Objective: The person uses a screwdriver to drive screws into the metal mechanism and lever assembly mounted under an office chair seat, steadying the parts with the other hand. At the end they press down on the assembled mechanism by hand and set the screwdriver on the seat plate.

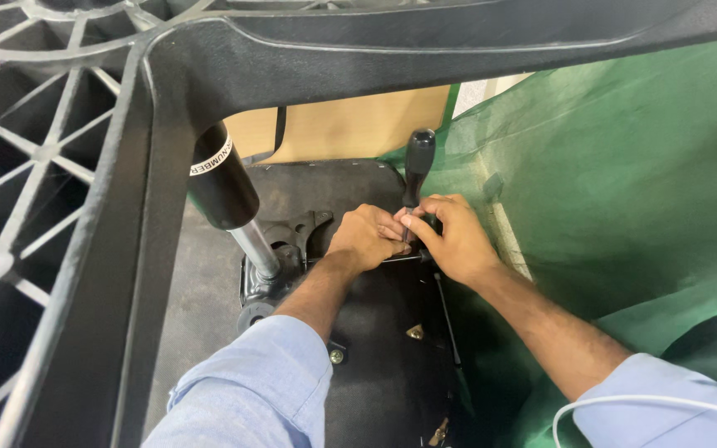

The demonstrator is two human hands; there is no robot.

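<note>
Both hands meet over the underside of a black seat point(375, 390), w/ a screwdriver point(417, 162) standing nearly upright between them. Right hand point(456, 236) has its grip narrow, fingertips pinched on the shaft just under the black handle, handle sticking up free above. Left hand point(367, 236) is curled right beside it, fingers touching the right hand's fingers at the shaft's lower end; its grip looks closed down there but can't tell exactly what it pinches, the tip is hidden behind the fingers.

Screwdriver sits approx at the top-middle of the seat bottom, just right of the metal mechanism plate point(288, 249). A thin rod point(450, 319) runs down the seat from under the right hand. A gas cylinder point(230, 195), black on top w/ a shiny piston below, goes into that plate on the left.

A couple brass fittings on the seat near the sleeves: one point(415, 332) mid-seat, a bolt point(337, 356) by the left sleeve, another point(439, 431) at the bottom edge.

Big black plastic chair base point(109, 249) w/ ribbed webbing fills the left and top, close to the cam. Green mesh fabric point(624, 207) covers the right side. Light blue sleeves on both arms, white cable point(624, 402) across the right one. Tan board point(350, 124) behind.
</note>
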